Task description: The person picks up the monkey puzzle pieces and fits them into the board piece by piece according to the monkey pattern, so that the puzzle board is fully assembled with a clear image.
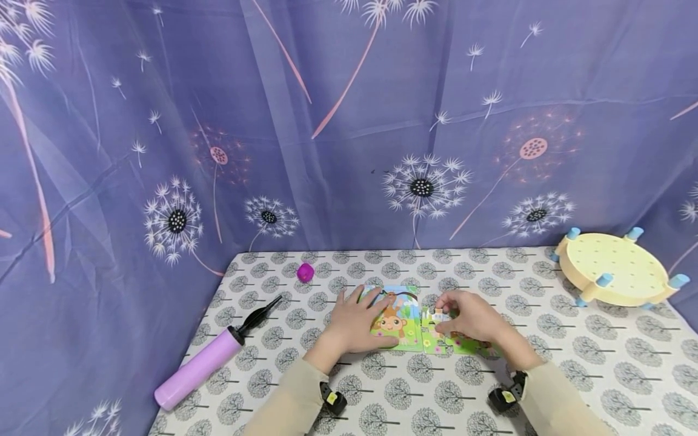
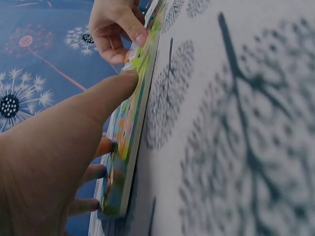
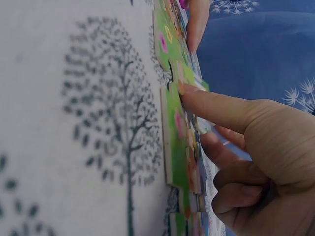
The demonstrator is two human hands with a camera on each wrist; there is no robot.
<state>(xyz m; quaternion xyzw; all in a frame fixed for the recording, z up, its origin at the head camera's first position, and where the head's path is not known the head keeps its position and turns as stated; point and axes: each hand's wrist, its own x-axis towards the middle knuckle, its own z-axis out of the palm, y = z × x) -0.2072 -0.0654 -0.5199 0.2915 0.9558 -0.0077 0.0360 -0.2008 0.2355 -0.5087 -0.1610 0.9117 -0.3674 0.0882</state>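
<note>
A jigsaw puzzle (image 1: 406,330) with a cartoon monkey on a green and blue background lies flat on the table. My left hand (image 1: 354,324) rests on its left part with spread fingers, the thumb along the lower edge. At the puzzle's right side, my right hand (image 1: 474,318) pinches a green and white puzzle piece (image 3: 187,73) between thumb and curled fingers. Connected green pieces with flowers (image 1: 436,347) lie under and beside that hand, partly hidden by it. In the right wrist view, a green piece with a pink flower (image 3: 175,123) lies just below the thumb.
A purple hand pump (image 1: 202,366) with a black nozzle lies at the left. Toward the back sits a small magenta object (image 1: 305,272). An upturned yellow stool (image 1: 613,266) with blue-tipped legs stands at the far right. The tree-print tablecloth (image 1: 409,393) meets a blue dandelion curtain (image 1: 338,181) behind.
</note>
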